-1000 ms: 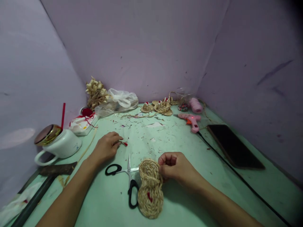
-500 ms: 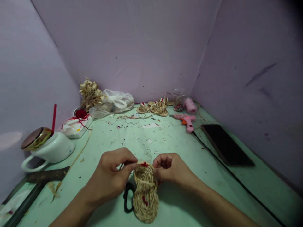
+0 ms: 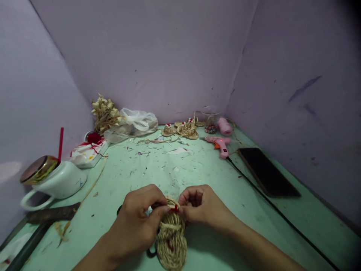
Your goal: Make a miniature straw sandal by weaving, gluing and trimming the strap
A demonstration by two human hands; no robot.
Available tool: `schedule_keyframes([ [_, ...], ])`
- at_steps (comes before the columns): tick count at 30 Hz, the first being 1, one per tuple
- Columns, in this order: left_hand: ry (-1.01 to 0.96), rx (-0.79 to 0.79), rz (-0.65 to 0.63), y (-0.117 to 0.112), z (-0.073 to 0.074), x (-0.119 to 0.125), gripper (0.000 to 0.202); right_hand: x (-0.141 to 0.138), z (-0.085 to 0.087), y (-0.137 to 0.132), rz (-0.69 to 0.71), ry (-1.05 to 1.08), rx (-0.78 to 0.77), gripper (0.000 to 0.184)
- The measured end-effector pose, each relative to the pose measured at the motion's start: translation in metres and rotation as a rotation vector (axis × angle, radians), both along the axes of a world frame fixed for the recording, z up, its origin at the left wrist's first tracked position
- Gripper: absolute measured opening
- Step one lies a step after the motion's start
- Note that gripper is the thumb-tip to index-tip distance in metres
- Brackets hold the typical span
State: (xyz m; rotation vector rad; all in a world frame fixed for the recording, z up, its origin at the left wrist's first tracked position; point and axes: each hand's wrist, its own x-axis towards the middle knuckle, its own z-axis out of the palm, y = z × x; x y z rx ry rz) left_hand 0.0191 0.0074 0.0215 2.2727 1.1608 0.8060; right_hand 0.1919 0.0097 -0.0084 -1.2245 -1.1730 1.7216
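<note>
A small figure-eight piece of coiled straw braid [image 3: 172, 246] is upright or tilted in front of me, with a braided band across its middle and a dark red mark on its lower lobe. At its upper lobe is a bit of red yarn [image 3: 175, 208]. My left hand [image 3: 143, 216] pinches that yarn from the left, thumb and forefinger closed. From the right, my right hand [image 3: 199, 205] pinches it too, its other fingers curled. Black scissor handles [image 3: 151, 252] show partly below my left hand; the rest is hidden.
At right are a pink glue gun [image 3: 221, 144] with a black cord and a dark phone [image 3: 269, 171]. Straw pieces [image 3: 187, 130], a bead cup [image 3: 210, 122] and pink twine [image 3: 225, 126] stand behind. Left are a white mug [image 3: 63, 180], a hammer [image 3: 53, 212] and a plastic bag [image 3: 135, 124].
My fingers have moved from the straw piece's upper edges inward onto the red yarn. The straw piece has shifted slightly down, and the scissor handles are more covered by my left hand.
</note>
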Motion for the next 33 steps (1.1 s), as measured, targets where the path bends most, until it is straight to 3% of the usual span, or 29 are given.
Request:
schedule_keyframes([
  [9, 0.141, -0.097, 0.099, -0.009, 0.001, 0.002, 0.014, -0.003, -0.001, -0.008, -0.027, -0.142, 0.148, 0.006],
  [17, 0.044, 0.046, 0.061, -0.014, 0.0, 0.004, 0.013, -0.007, 0.007, -0.018, -0.033, -0.233, 0.26, 0.006],
  [22, 0.087, -0.042, 0.086, -0.017, -0.002, 0.005, 0.006, -0.009, 0.01, -0.022, -0.07, -0.241, 0.277, 0.008],
  [29, 0.107, -0.144, 0.215, -0.016, 0.005, 0.01, 0.009, -0.011, 0.011, -0.027, -0.116, -0.275, 0.288, 0.011],
  [33, 0.096, -0.02, 0.249, -0.019, -0.001, 0.013, 0.005, -0.012, 0.007, -0.029, -0.167, -0.315, 0.412, 0.007],
])
